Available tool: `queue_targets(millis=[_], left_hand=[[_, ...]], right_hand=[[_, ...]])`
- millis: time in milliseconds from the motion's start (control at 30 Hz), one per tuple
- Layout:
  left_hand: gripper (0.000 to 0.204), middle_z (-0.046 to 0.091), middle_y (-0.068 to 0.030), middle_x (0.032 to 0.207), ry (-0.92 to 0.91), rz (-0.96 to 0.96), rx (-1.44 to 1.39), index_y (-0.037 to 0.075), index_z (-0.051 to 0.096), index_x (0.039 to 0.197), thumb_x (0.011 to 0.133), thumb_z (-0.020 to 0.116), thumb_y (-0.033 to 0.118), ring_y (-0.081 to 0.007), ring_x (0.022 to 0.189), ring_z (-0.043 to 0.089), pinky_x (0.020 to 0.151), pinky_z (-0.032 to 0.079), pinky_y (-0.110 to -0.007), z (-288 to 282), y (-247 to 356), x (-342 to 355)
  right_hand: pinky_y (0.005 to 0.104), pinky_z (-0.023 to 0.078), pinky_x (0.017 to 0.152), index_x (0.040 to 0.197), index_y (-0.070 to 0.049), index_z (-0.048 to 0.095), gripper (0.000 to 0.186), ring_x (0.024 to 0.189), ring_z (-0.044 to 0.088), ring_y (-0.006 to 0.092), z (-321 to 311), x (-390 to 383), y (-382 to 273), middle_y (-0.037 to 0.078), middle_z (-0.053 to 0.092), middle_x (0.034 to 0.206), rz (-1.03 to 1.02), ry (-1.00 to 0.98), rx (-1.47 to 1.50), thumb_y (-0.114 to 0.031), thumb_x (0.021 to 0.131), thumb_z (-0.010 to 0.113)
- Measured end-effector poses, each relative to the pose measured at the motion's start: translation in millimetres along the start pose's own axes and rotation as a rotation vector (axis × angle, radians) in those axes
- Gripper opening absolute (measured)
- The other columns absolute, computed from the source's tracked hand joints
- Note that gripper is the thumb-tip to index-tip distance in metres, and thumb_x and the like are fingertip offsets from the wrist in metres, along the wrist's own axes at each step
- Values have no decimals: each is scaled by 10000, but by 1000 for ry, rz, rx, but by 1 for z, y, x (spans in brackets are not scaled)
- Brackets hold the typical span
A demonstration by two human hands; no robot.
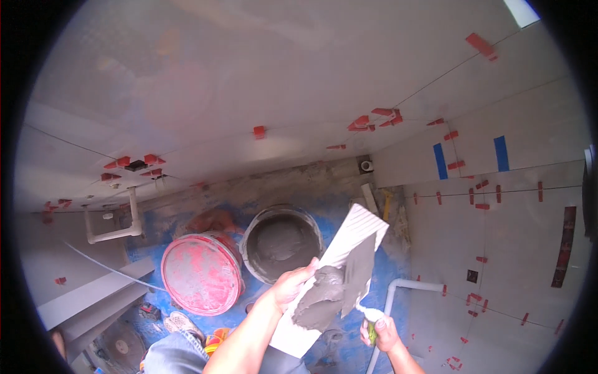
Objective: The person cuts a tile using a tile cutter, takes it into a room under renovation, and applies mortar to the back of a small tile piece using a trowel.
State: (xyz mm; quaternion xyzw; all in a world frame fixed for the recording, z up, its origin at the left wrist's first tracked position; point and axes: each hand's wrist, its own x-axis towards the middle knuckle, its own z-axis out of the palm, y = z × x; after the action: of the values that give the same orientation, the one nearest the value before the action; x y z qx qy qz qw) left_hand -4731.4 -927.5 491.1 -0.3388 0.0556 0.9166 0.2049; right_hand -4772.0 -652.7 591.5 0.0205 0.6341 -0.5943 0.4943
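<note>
My left hand (291, 288) grips the edge of a narrow white tile (358, 225), tilted in front of me with its ribbed face up. A thick heap of grey mortar (316, 300) covers the tile's middle. My right hand (387, 336) is closed around the green handle of a trowel (358, 268). Its mortar-coated blade lies against the tile, beside the heap. Just beyond my left hand, a round bucket (249, 232) holds wet grey mortar (286, 240).
Left of the mortar bucket stands a bucket with a smeared red lid (200, 274). A grey pipe (389, 299) rises near my right hand. Tiled walls with red wedges (479, 47) surround me. White pipework (115, 235) juts out at left, above long boards (93, 296).
</note>
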Motion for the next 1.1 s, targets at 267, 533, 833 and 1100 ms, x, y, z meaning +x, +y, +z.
queue_targets(millis=[267,533,833,1100], left_hand=[[433,626,-121,1165,-170,186,-166,-4,525,1260,910,550,250,-249,1035,612,939,463,-368,-96,-9,-64],[388,619,-92,1116,286,728,-84,-36,569,1192,879,569,193,-224,1058,568,947,419,-365,-281,-25,-163],[429,555,-150,1268,141,738,-217,-72,480,1286,970,471,218,-251,1152,543,1040,370,-381,-291,-51,-167],[518,551,-155,1283,222,619,-329,-13,438,1340,995,422,372,-281,1161,546,1003,428,-415,-344,-40,-153]], right_hand=[[246,388,464,1064,11,563,511,509,500,109,-3,-69,84,34,522,625,318,176,-78,-478,977,445],[511,485,787,1159,12,505,428,884,611,455,42,143,106,268,639,928,363,-147,-1119,-344,921,510],[350,521,560,991,-144,741,231,963,622,229,91,372,192,21,674,1023,-105,-372,-2511,-179,852,560],[328,550,719,984,-178,751,236,1043,621,219,100,377,243,34,703,1031,108,-439,-2392,-179,871,543]])
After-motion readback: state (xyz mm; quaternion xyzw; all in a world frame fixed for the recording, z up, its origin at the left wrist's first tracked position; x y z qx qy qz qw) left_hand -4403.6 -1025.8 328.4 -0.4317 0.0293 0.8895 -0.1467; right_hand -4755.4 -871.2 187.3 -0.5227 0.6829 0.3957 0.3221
